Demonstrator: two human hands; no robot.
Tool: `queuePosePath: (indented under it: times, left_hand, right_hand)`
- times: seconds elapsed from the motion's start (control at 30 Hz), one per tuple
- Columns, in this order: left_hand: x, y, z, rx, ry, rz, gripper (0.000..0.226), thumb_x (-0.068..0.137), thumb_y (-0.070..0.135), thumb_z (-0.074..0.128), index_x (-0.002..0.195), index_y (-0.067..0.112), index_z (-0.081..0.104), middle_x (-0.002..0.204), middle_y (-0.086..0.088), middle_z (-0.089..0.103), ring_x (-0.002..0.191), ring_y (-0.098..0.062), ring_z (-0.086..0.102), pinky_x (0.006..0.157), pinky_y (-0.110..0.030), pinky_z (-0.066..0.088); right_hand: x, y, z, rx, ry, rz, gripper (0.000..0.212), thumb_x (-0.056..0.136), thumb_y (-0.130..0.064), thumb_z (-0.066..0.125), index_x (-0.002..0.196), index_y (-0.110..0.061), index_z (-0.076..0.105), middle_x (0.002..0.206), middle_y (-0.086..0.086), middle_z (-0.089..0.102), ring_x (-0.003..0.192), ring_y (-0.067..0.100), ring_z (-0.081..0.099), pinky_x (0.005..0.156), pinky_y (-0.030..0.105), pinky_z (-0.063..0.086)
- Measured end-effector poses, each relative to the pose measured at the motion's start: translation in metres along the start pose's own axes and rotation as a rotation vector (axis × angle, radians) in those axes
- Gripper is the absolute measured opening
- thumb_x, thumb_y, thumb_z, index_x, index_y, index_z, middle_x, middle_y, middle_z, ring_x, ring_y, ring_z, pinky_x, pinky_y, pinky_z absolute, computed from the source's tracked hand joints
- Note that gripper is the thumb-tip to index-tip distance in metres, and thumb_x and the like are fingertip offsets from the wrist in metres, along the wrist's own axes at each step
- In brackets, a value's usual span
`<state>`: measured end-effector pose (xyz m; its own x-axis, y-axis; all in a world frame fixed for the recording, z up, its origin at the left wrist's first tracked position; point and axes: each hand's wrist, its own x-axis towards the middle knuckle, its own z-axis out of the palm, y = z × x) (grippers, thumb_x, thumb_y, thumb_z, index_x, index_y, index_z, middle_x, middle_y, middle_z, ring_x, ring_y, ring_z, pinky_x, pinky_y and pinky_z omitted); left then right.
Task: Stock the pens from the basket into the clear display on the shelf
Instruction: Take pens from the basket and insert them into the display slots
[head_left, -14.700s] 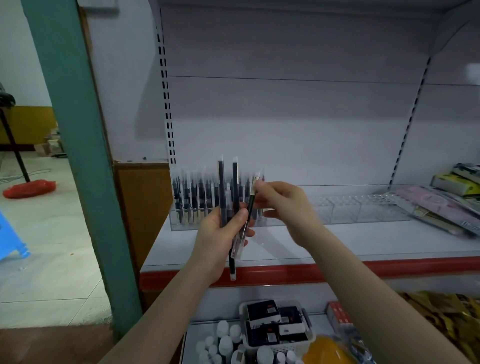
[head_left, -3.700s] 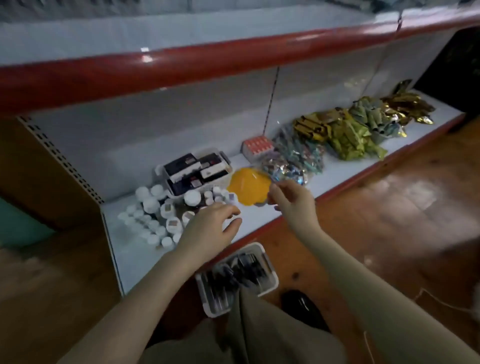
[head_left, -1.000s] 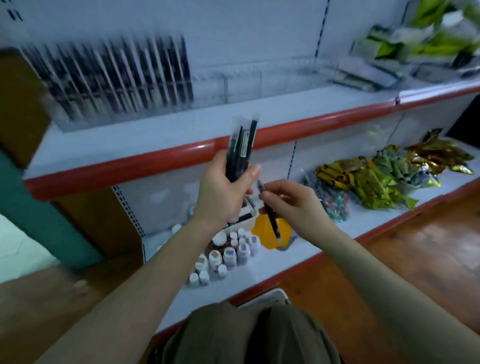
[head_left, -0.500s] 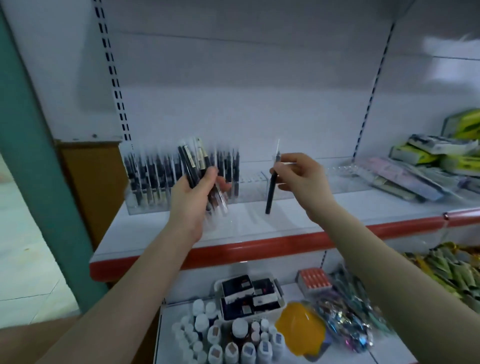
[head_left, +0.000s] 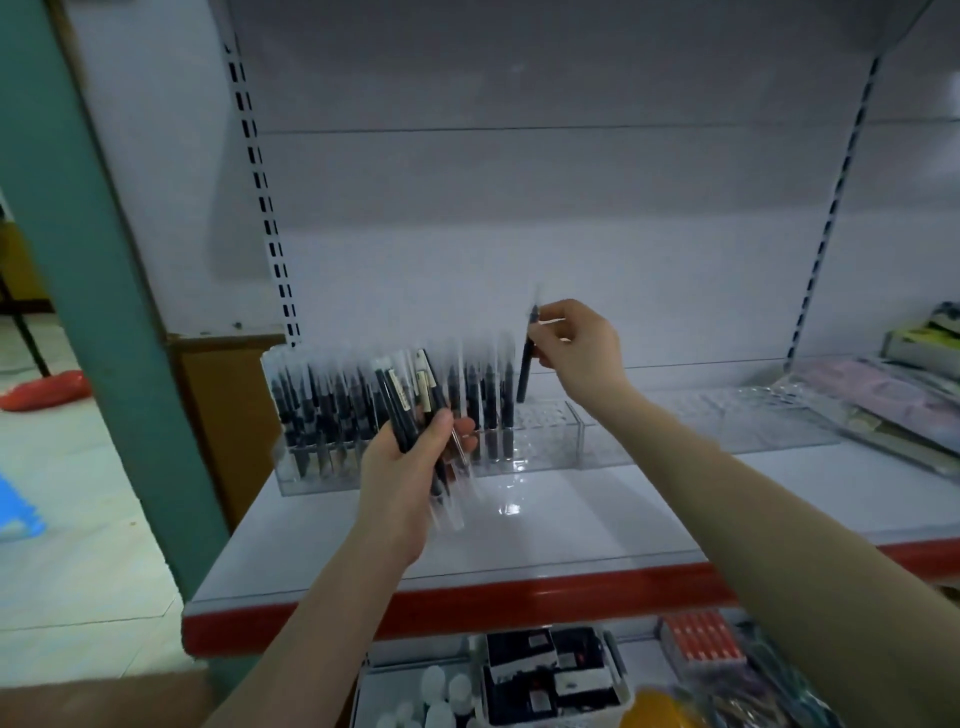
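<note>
My left hand (head_left: 410, 467) grips a bundle of black pens (head_left: 405, 410) in clear wrappers, held in front of the clear display (head_left: 550, 447) on the white shelf (head_left: 519, 525). The display's left part is packed with upright black pens (head_left: 322, 405); its right compartments hold none. My right hand (head_left: 576, 353) pinches a single black pen (head_left: 524, 369) upright by its top. The pen's tip hangs just above the display, right of the last standing pens. The basket is out of view.
A teal post (head_left: 83, 260) stands at the left. Wrapped packets (head_left: 893, 395) lie at the shelf's right end. Below the red shelf edge (head_left: 467, 597) sit a white basket of dark boxes (head_left: 550, 675), white bottles (head_left: 431, 696) and an orange pack (head_left: 701, 634).
My right hand has carried the single pen up and back, from in front of the display to above its open slots. My left hand with the bundle has stayed near the display's front.
</note>
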<state>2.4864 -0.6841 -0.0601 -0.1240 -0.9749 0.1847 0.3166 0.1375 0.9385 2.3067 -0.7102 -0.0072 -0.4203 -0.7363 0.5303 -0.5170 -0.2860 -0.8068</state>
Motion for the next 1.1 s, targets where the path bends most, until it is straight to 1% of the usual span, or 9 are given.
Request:
queuePosePath:
  times: [0.3, 0.37, 0.43, 0.57, 0.77, 0.87, 0.97, 1.03, 1.1]
  left_hand:
    - [-0.002, -0.003, -0.001, 0.021, -0.02, 0.004, 0.013, 0.091, 0.014, 0.057, 0.102, 0.012, 0.063, 0.085, -0.005, 0.074, 0.079, -0.017, 0.071, 0.071, -0.033, 0.053]
    - [-0.003, -0.003, -0.001, 0.026, -0.024, 0.003, 0.012, 0.091, 0.014, 0.056, 0.101, 0.013, 0.063, 0.085, -0.004, 0.074, 0.078, -0.016, 0.07, 0.071, -0.033, 0.053]
    - [-0.003, -0.002, 0.0, 0.026, -0.025, 0.003, 0.011, 0.091, 0.013, 0.057, 0.1, 0.013, 0.063, 0.085, -0.004, 0.073, 0.078, -0.016, 0.07, 0.075, -0.037, 0.053]
    - [-0.004, 0.001, -0.002, 0.014, -0.025, 0.002, 0.009, 0.088, 0.013, 0.059, 0.096, 0.013, 0.064, 0.083, -0.001, 0.07, 0.073, -0.013, 0.07, 0.081, -0.043, 0.051]
    - [-0.007, 0.004, -0.004, -0.001, -0.037, -0.001, 0.007, 0.088, 0.012, 0.06, 0.094, 0.013, 0.063, 0.084, -0.003, 0.068, 0.07, -0.011, 0.07, 0.069, -0.032, 0.053]
    - [-0.008, 0.003, -0.005, 0.014, -0.026, -0.004, 0.006, 0.088, 0.013, 0.06, 0.092, 0.014, 0.064, 0.082, -0.002, 0.069, 0.075, -0.014, 0.071, 0.069, -0.032, 0.053]
    - [-0.007, 0.002, -0.006, 0.049, -0.001, 0.001, 0.005, 0.087, 0.015, 0.062, 0.089, 0.017, 0.066, 0.082, -0.002, 0.071, 0.088, -0.022, 0.067, 0.077, -0.037, 0.052]
    - [-0.007, 0.004, -0.004, 0.052, 0.008, 0.009, 0.004, 0.086, 0.015, 0.063, 0.087, 0.017, 0.066, 0.082, -0.002, 0.07, 0.085, -0.02, 0.065, 0.068, -0.029, 0.052]
    - [-0.007, 0.006, -0.002, 0.048, 0.027, 0.017, 0.003, 0.085, 0.014, 0.064, 0.086, 0.017, 0.066, 0.081, -0.001, 0.068, 0.076, -0.014, 0.063, 0.057, -0.02, 0.05]
  right_hand:
    - [0.001, 0.012, 0.008, -0.08, -0.088, 0.015, 0.017, 0.089, -0.01, 0.058, 0.104, -0.003, 0.061, 0.086, 0.012, 0.064, 0.08, 0.027, 0.064, 0.081, 0.046, 0.054]
    - [-0.001, 0.015, 0.01, -0.091, -0.106, 0.031, 0.018, 0.09, -0.01, 0.058, 0.105, -0.002, 0.061, 0.086, 0.012, 0.062, 0.083, 0.031, 0.065, 0.081, 0.046, 0.055]
    - [-0.003, 0.016, 0.01, -0.099, -0.116, 0.043, 0.018, 0.09, -0.011, 0.058, 0.106, -0.003, 0.06, 0.087, 0.011, 0.062, 0.084, 0.033, 0.065, 0.081, 0.046, 0.055]
    - [-0.002, 0.015, 0.011, -0.121, -0.139, 0.044, 0.02, 0.091, -0.011, 0.057, 0.108, -0.002, 0.059, 0.09, 0.014, 0.063, 0.08, 0.029, 0.065, 0.08, 0.043, 0.056]
    - [-0.004, 0.02, 0.013, -0.157, -0.139, 0.063, 0.019, 0.092, -0.01, 0.056, 0.108, -0.001, 0.058, 0.097, 0.019, 0.065, 0.086, 0.033, 0.065, 0.082, 0.044, 0.055]
    - [-0.008, 0.026, 0.015, -0.173, -0.162, 0.081, 0.02, 0.092, -0.011, 0.055, 0.11, -0.002, 0.057, 0.094, 0.018, 0.066, 0.086, 0.033, 0.066, 0.083, 0.046, 0.054]
    - [-0.007, 0.024, 0.013, -0.182, -0.197, 0.1, 0.025, 0.092, -0.012, 0.056, 0.114, -0.001, 0.056, 0.097, 0.019, 0.067, 0.081, 0.027, 0.063, 0.082, 0.039, 0.054]
    - [-0.01, 0.02, 0.007, -0.186, -0.189, 0.098, 0.031, 0.091, -0.014, 0.058, 0.12, -0.004, 0.055, 0.096, 0.016, 0.066, 0.078, 0.021, 0.056, 0.072, 0.029, 0.048]
    - [-0.022, 0.012, -0.001, -0.108, -0.11, 0.079, 0.028, 0.09, -0.013, 0.058, 0.117, -0.005, 0.058, 0.095, 0.013, 0.067, 0.076, 0.018, 0.057, 0.068, 0.025, 0.045]
